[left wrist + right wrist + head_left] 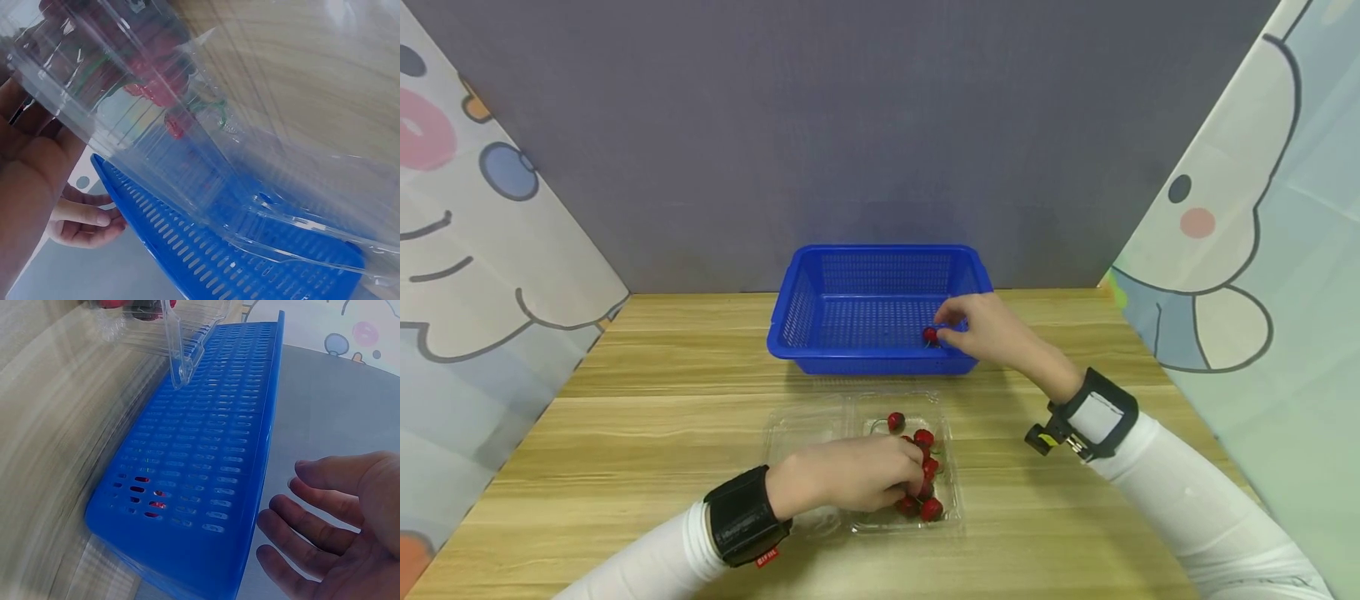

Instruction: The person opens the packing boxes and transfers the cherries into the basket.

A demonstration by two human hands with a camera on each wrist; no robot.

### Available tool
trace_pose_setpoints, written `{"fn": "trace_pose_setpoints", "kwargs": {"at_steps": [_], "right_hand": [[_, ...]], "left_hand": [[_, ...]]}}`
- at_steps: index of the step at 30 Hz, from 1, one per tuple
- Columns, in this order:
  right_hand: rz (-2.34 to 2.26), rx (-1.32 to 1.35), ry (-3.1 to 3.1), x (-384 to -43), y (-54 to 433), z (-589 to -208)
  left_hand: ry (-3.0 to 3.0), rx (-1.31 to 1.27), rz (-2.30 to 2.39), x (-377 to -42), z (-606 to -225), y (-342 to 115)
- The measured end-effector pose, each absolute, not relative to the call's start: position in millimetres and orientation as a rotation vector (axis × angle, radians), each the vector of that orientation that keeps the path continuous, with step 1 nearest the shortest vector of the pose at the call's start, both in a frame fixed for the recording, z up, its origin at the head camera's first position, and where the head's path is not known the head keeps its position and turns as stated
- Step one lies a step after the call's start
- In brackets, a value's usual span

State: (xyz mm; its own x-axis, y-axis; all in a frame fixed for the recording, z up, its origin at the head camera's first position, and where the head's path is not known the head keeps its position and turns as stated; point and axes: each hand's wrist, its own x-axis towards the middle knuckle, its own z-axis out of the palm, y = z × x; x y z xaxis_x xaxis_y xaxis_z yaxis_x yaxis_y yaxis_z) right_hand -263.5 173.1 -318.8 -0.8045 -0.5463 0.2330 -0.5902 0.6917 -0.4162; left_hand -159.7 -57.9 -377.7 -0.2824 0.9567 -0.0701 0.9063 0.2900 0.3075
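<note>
My left hand (857,473) reaches into a clear plastic clamshell box (955,479), fingers bent down among several red cherries (932,509). Its fingertips are hidden there, so I cannot tell whether they pinch one. A single cherry (896,422) lies near the box's far side. Over the right front corner of a blue plastic basket (880,365) is my right hand (985,329), thumb and fingers spread apart. Beside its fingertips, low in the basket, sits one cherry (930,335). In the right wrist view, the loosely bent fingers (300,515) hold nothing, and red shows through the basket's slots.
The wooden table (662,417) carries the box in front of the basket. The box's lid (801,425) is folded open to the left. A grey panel (880,125) stands behind the basket, with cartoon-printed sheets (1217,250) at both sides.
</note>
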Motion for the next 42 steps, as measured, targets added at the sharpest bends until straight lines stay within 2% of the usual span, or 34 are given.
{"fn": "trace_pose_setpoints", "kwargs": {"at_steps": [23,42], "right_hand": [[0.774,0.93,-2.806,-261,175,-324],[0.772,0.964,-2.693,-256,177,-327]], "left_hand": [[2.426,1.797,0.479,-163,-380,-59],[2.525,1.799,0.703,-169,-358,-76]]}}
